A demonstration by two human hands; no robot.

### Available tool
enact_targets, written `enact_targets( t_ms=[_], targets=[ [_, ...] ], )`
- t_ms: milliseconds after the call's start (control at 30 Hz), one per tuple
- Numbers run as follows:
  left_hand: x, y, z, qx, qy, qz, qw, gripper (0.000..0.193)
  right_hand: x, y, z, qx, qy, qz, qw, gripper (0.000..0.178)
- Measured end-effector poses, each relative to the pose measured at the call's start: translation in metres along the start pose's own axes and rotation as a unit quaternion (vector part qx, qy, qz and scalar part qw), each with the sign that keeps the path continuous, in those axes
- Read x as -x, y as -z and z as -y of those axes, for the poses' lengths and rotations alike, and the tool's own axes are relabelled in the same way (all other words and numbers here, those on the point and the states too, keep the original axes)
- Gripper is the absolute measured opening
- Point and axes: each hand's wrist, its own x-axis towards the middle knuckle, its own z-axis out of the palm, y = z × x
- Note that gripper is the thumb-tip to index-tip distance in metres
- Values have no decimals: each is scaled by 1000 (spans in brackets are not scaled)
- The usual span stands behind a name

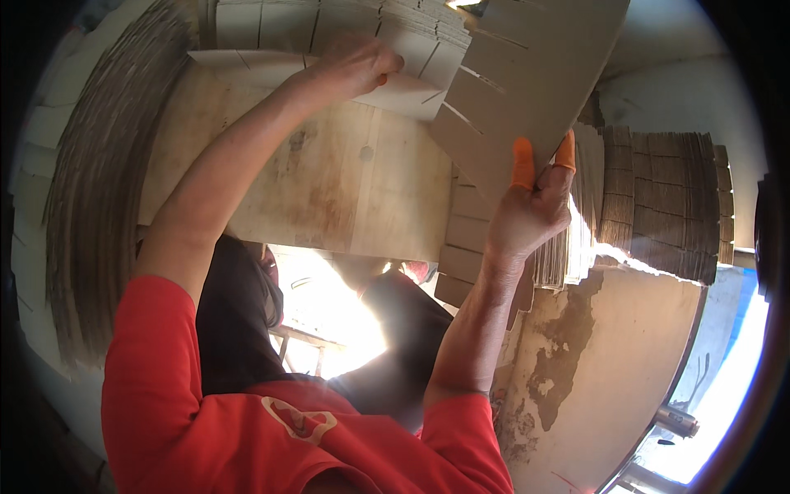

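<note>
My right hand (535, 210) wears orange finger covers on the thumb and a finger. It pinches the lower edge of a slotted cardboard sheet (535, 82), which it holds up at a tilt. My left hand (354, 66) is at the far side of the wooden board, its fingers curled together, an orange cover showing at one fingertip. Just below that hand a slotted cardboard strip (255, 67) lies along the board's far edge. Whether the left fingers grip anything is hidden. The wooden board (329, 173) lies in front of my knees.
A tall stack of cardboard sheets (107, 173) stands at the left. Behind the board is a row of slotted cardboard pieces (288, 25). More brown cardboard stacks (671, 198) stand at the right, on a stained pale surface (617, 354). Bright light falls between my legs.
</note>
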Motion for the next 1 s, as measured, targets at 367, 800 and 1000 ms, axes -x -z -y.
enact_targets(
  t_ms=[367,800,1000],
  targets=[
    [24,-4,-28,-40,-69,-56,995,13,0,6,9,19,36,-2,999,48],
    [31,-2,-45,-26,-76,-77,994,13,7,2,6,-7,5,48,999,46],
    [35,8,-64,-16,-102,-88,991,13,12,-6,4,10,5,71,997,43]
  ],
)
